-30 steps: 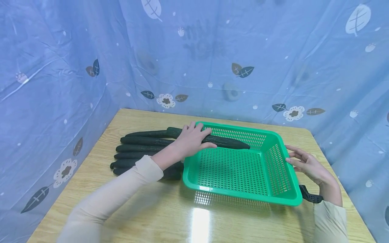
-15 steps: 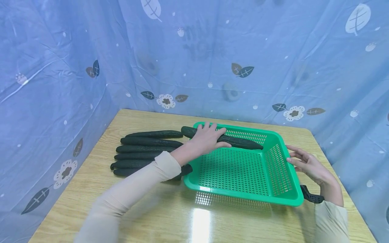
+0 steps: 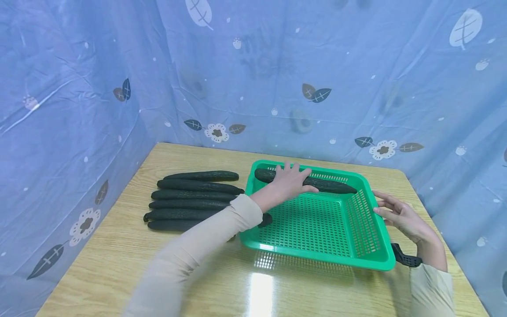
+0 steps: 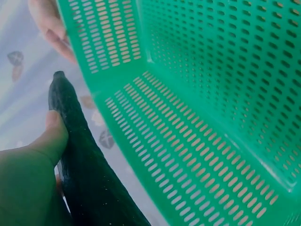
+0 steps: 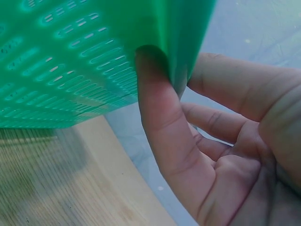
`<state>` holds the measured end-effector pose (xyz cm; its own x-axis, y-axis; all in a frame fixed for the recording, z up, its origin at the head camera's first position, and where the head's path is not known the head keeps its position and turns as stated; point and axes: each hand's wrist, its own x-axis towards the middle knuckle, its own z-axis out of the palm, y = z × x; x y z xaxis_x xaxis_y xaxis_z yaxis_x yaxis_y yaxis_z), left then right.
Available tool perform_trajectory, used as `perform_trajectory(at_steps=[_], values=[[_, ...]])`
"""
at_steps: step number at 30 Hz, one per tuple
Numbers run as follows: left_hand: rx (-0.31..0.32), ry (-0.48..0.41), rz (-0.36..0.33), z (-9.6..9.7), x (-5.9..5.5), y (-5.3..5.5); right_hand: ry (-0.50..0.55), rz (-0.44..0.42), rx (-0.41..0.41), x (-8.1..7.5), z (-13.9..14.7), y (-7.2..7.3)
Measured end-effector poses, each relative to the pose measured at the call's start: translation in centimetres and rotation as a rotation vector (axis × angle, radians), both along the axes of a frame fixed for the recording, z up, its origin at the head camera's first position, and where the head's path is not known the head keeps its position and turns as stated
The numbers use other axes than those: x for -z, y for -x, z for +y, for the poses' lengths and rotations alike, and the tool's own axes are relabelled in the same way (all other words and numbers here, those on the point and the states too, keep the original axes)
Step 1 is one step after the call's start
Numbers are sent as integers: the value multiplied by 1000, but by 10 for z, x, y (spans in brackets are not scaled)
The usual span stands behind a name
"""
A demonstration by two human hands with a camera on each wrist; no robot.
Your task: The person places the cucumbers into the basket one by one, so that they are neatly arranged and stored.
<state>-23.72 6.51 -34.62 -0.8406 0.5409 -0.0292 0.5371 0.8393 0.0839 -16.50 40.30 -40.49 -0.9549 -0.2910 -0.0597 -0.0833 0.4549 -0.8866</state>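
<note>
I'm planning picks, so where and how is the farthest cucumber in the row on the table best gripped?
Probably round the middle of the farthest cucumber, from above and the far side: it lies flat, long and slim, with that side free, while the next cucumber lies close along its near side.

Beyond your fingers you see a blue curtain printed with leaves and flowers; below your fingers, a wooden table.
</note>
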Motion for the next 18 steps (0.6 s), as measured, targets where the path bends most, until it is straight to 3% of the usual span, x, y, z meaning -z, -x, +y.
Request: perform_trajectory(at_steps=[11, 18], values=[[-42, 48, -42, 26, 21, 9, -26, 17, -3, 0, -1, -1], [-37, 70, -47, 34, 32, 12, -47, 20, 9, -1, -3, 0]])
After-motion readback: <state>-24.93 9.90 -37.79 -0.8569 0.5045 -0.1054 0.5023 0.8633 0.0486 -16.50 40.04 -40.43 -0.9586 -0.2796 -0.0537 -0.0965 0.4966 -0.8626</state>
